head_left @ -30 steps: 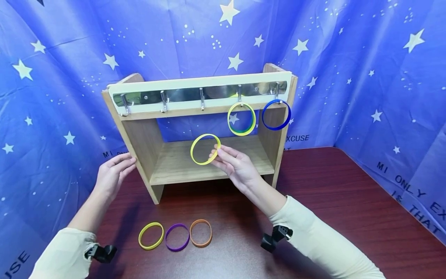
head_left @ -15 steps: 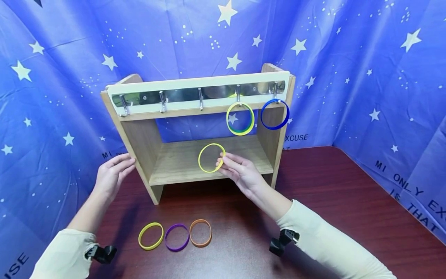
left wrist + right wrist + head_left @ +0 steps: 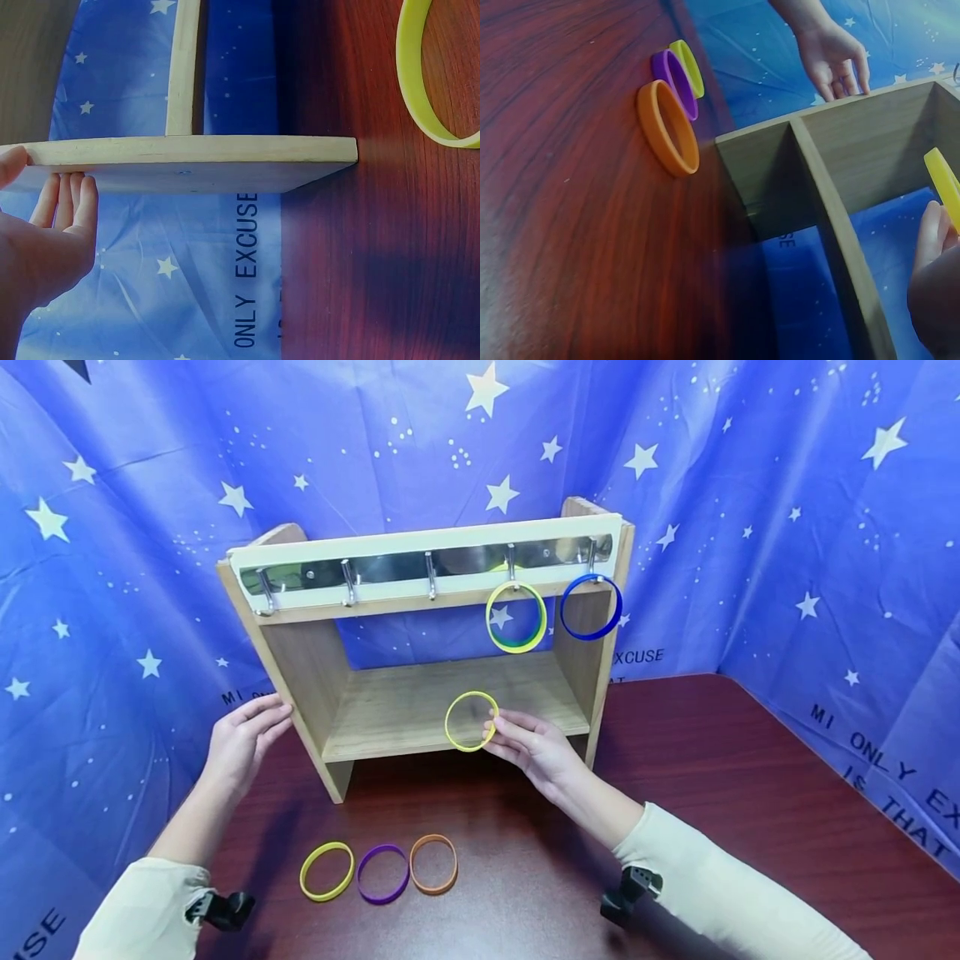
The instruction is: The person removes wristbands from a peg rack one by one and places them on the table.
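Note:
In the head view, my right hand (image 3: 542,752) pinches a thin yellow wristband (image 3: 471,721) at its right side, in front of the wooden rack's lower shelf (image 3: 405,727). My left hand (image 3: 247,735) rests its fairly straight fingertips against the rack's left side panel (image 3: 225,150); the left wrist view has the thumb at the panel's front edge. A metal hook strip (image 3: 390,568) runs across the top. A yellow-and-green wristband (image 3: 491,635) hangs from one hook, a blue wristband (image 3: 619,610) from the rightmost. The other hooks bear nothing.
Yellow (image 3: 303,881), purple (image 3: 362,881) and orange (image 3: 454,868) wristbands lie in a row on the dark red table (image 3: 690,827), before the rack. A blue curtain (image 3: 420,443) with stars encloses the back and sides.
My right hand has moved down and to the right, carrying the yellow wristband from higher in front of the rack to lower by the shelf's front edge. My left hand stays at the side panel.

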`<state>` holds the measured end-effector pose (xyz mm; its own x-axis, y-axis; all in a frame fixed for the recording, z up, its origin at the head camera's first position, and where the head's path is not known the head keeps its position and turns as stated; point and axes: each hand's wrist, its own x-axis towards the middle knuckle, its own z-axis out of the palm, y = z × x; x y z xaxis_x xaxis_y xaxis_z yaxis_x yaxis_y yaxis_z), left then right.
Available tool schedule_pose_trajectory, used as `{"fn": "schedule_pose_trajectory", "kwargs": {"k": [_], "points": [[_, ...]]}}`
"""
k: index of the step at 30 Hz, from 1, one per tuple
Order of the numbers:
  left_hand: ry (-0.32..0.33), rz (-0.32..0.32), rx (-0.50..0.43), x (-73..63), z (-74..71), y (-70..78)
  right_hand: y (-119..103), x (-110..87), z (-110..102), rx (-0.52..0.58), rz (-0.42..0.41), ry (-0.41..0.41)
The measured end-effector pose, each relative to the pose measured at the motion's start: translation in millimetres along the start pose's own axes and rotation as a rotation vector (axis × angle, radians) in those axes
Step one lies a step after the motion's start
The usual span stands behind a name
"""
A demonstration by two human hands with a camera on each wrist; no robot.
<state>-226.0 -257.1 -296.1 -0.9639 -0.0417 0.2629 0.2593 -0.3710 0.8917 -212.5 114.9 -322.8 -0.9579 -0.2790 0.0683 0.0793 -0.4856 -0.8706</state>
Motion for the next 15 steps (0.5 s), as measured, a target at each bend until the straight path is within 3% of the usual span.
{"fn": "schedule_pose_trajectory", "kwargs": {"k": [15], "points": [[-0.013, 0.004, -0.005, 0.9, -2.1, -1.1, 12.6, -9.9, -19.9, -0.102, 0.062, 0.018]]}}
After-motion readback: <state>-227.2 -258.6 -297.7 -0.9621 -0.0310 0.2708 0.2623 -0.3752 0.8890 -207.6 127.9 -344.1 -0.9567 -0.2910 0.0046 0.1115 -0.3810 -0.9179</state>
